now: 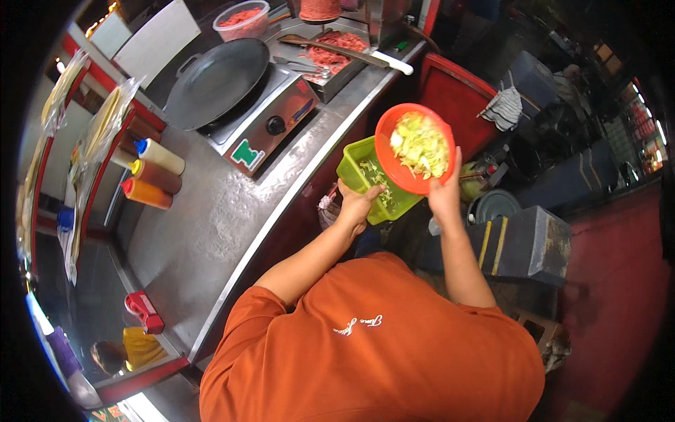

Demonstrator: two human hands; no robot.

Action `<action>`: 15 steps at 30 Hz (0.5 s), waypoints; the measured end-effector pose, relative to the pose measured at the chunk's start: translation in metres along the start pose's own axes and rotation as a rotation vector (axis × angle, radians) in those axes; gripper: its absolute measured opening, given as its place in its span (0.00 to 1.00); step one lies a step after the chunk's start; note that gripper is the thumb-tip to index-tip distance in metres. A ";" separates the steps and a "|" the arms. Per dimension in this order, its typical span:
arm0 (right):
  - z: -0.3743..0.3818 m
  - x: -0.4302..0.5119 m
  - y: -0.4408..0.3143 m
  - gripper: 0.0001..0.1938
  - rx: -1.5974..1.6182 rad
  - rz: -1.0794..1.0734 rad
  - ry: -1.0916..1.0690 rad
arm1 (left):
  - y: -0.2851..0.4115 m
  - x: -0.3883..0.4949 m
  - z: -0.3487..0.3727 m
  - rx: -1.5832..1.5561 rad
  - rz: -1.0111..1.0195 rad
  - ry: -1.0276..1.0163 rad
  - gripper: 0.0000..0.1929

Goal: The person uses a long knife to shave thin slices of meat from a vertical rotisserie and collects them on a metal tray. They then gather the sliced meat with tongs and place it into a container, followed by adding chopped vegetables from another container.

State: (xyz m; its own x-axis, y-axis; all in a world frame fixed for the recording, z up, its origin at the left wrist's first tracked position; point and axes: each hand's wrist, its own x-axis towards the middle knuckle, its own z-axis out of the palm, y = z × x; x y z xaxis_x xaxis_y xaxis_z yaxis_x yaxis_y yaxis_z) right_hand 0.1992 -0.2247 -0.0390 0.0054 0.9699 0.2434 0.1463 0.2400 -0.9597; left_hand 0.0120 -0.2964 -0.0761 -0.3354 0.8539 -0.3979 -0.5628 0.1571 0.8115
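Observation:
My left hand [360,203] grips the near left side of a green plastic container [403,209], which has a few shreds of vegetable inside. My right hand [445,192] holds an orange-red plastic bowl [387,132] by its rim. Chopped pale green vegetable, which looks like cabbage or lettuce, [420,142] lies in the tilted bowl. The bowl overlaps the far right part of the container. Both are held in front of me, off the counter's edge.
On the metal counter [221,227] stand a gas stove [263,126] with a dark pan [221,79], several squeeze bottles [161,155] and a red tape dispenser [144,312]. A knife [390,62] and wooden utensil lie across a meat tray [343,84]. Dark benches [522,242] stand at right.

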 end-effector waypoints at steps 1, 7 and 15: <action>0.003 -0.006 0.000 0.53 -0.232 -0.072 -0.006 | -0.002 0.004 0.009 0.005 -0.006 0.028 0.55; 0.011 -0.023 -0.001 0.53 -0.573 -0.270 0.081 | -0.013 0.018 0.033 0.032 -0.022 -0.016 0.59; 0.003 -0.008 -0.018 0.50 -0.579 -0.455 0.108 | -0.019 0.039 0.017 -0.060 -0.091 -0.089 0.57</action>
State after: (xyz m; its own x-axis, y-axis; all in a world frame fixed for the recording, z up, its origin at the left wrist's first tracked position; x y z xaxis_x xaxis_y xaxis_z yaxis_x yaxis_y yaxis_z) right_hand 0.1938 -0.2368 -0.0244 -0.0876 0.7632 0.6402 0.6548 0.5284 -0.5403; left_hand 0.0224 -0.2573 -0.0996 -0.2139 0.8786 -0.4270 -0.6333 0.2081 0.7455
